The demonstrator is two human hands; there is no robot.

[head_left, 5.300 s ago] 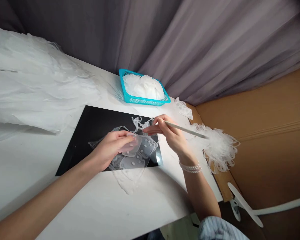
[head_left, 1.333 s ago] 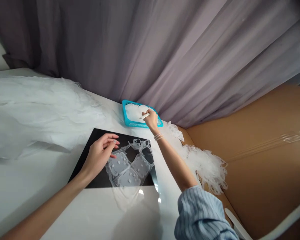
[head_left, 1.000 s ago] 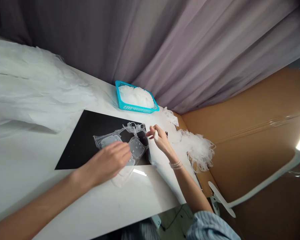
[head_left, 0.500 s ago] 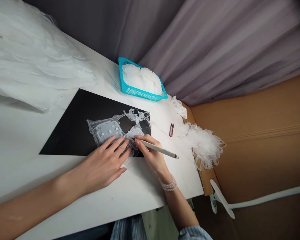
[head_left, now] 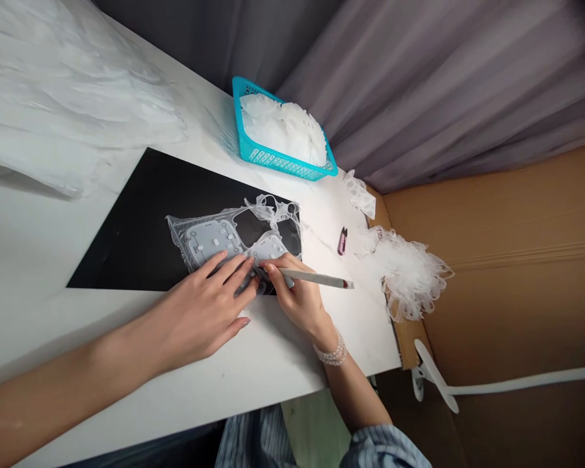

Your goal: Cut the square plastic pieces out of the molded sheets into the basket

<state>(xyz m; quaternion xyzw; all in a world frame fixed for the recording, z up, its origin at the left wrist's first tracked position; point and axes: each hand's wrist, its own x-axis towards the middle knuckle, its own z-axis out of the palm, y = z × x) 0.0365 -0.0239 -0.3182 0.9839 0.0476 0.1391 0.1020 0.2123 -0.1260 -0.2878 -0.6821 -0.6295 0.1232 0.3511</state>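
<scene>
A translucent sheet with moulded grey-white panels (head_left: 214, 239) lies on a black mat (head_left: 136, 214). Flat on its near edge rests my left hand (head_left: 217, 296), fingers spread and holding nothing. Pinched in my right hand (head_left: 296, 292) is a slim, pale pen-like tool (head_left: 319, 279) with a dark red end. The tool's tip points down at the sheet near my left fingertips and is hidden by my fingers. Both hands cover part of the sheet's near side.
A blue basket (head_left: 287, 167) of white pieces stands at the back. Pink thread snips (head_left: 342, 240) lie to the right, near a heap of translucent trimmings (head_left: 412, 273). Stacked white sheets (head_left: 78, 97) fill the far left. A cardboard wall (head_left: 507, 240) and a white clamp (head_left: 433, 377) border the right.
The camera view has shifted slightly, so the basket and mat appear higher. My right hand keeps its grip on the tool, which sits at a flatter angle. The left hand stays on the sheet.
</scene>
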